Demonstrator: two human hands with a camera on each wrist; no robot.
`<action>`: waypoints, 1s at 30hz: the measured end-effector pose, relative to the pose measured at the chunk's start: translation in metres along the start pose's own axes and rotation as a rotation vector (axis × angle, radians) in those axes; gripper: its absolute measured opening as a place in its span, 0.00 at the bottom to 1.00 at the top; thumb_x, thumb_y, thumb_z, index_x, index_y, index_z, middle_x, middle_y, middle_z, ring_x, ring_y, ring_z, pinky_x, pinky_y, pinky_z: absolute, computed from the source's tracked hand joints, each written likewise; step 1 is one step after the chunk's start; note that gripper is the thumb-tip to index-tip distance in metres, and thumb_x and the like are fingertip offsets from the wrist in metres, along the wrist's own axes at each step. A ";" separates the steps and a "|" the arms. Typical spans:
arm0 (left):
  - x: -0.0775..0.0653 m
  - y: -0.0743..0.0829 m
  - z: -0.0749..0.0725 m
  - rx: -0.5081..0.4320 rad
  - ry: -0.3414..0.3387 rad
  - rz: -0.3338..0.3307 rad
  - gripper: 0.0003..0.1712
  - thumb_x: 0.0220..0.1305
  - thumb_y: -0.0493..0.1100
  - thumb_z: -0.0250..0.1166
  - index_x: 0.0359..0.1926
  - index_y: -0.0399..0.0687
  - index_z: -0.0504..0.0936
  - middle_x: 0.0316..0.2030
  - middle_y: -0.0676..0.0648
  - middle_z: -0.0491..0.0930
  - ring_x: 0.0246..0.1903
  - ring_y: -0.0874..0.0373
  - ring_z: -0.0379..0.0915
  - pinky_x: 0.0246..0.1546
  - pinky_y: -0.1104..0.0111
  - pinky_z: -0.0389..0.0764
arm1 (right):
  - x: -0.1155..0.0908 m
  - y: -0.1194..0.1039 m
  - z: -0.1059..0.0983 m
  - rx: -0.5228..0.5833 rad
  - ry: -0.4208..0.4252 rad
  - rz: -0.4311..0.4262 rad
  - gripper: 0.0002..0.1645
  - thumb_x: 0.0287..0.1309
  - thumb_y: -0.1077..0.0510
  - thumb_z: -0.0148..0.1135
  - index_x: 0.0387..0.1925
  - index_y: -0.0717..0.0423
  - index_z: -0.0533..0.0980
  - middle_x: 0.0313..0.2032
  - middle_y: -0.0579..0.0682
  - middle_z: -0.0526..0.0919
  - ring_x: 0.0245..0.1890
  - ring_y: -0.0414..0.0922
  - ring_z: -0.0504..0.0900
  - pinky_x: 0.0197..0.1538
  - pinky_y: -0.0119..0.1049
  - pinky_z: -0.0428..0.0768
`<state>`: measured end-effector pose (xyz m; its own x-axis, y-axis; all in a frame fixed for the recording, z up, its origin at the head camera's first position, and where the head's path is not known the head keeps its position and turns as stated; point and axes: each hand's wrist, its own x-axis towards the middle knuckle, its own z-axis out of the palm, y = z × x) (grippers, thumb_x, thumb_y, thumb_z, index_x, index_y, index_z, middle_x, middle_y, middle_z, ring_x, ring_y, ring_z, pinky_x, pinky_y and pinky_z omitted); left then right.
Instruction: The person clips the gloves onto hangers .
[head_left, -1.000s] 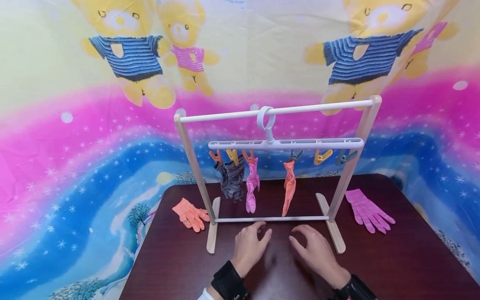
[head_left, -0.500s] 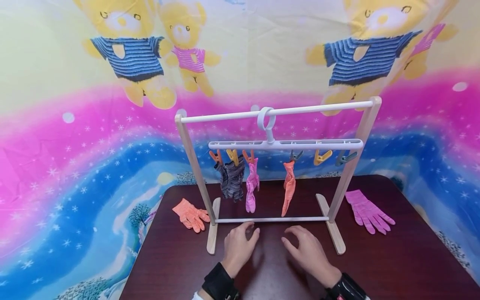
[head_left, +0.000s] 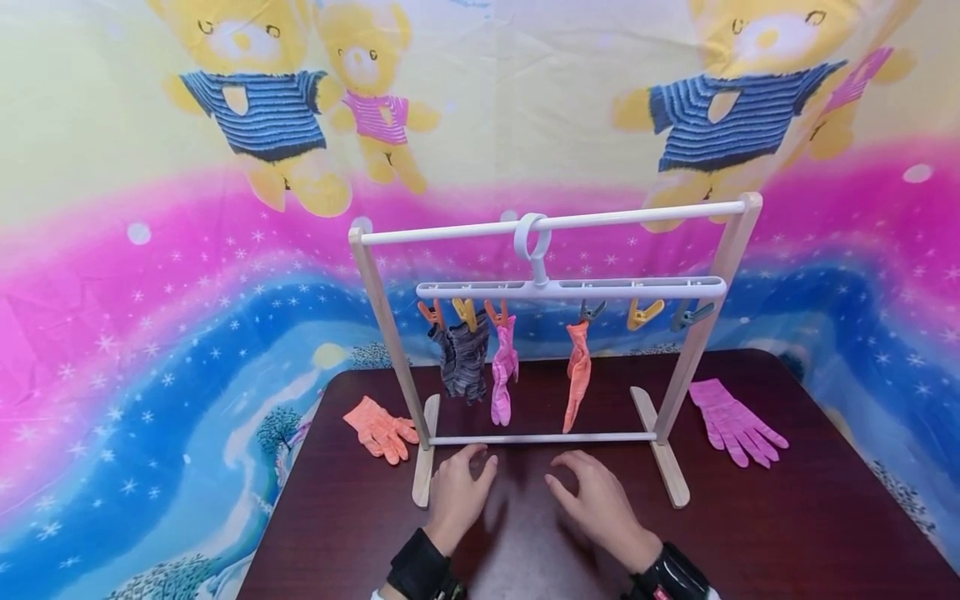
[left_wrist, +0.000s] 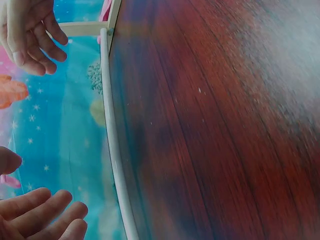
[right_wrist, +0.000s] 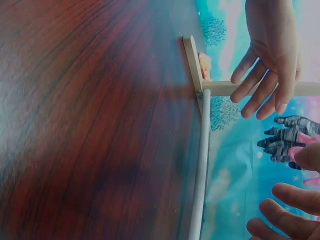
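Black straps (head_left: 420, 567) ring both wrists, and from them reach the left hand (head_left: 459, 497) and right hand (head_left: 598, 502), bare, palms partly turned toward each other, well apart. The fingers of each curve softly, thumbs standing away from them, and hold nothing; the wrist views show both hands raised off the table (head_left: 787, 533).

Just behind the fingertips runs the smooth white lower rod (head_left: 525, 439) of a drying rack (head_left: 392, 350), whose flat uprights and round-ended feet are pale wood. From its white upper rod (head_left: 637, 217) a pale plastic hanger (head_left: 480, 290) hangs by its ring hook, a long slotted bar with plastic clothespins (head_left: 647, 313) beneath.

At the left end hangs a grey-and-black striped knit glove (head_left: 465, 362), crumpled; next a narrow, twisted pink glove (head_left: 504, 379), then an orange glove (head_left: 578, 375) tapering to a point. The two rightmost pins, yellow and slate blue, grip nothing.

Flat on the dark red-brown wood-grained table lie an orange knit glove (head_left: 380, 431) beside the left upright and a pink knit glove (head_left: 738, 422), fingers spread, beyond the right. Behind, a creased cloth backdrop (head_left: 187, 333) shows teddy bears.
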<state>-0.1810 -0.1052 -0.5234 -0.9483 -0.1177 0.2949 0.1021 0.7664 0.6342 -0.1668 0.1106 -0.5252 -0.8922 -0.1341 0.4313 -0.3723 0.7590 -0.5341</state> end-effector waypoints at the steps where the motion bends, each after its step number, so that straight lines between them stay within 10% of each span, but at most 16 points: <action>1: 0.000 -0.001 -0.001 -0.002 -0.001 -0.005 0.14 0.62 0.52 0.70 0.46 0.54 0.89 0.38 0.53 0.90 0.38 0.58 0.87 0.36 0.61 0.81 | 0.000 -0.001 0.001 -0.001 -0.005 0.002 0.10 0.52 0.56 0.75 0.37 0.52 0.84 0.37 0.44 0.86 0.43 0.44 0.86 0.45 0.43 0.81; 30: 0.011 -0.045 -0.035 -0.006 0.052 -0.131 0.17 0.66 0.52 0.67 0.49 0.49 0.87 0.41 0.49 0.90 0.40 0.54 0.88 0.39 0.52 0.82 | -0.006 -0.023 0.028 -0.015 -0.114 0.003 0.08 0.55 0.52 0.72 0.36 0.48 0.84 0.37 0.42 0.86 0.43 0.42 0.85 0.46 0.40 0.82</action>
<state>-0.1854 -0.1632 -0.5243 -0.9369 -0.2491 0.2454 -0.0199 0.7387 0.6737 -0.1601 0.0762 -0.5364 -0.9170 -0.2030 0.3434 -0.3665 0.7687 -0.5242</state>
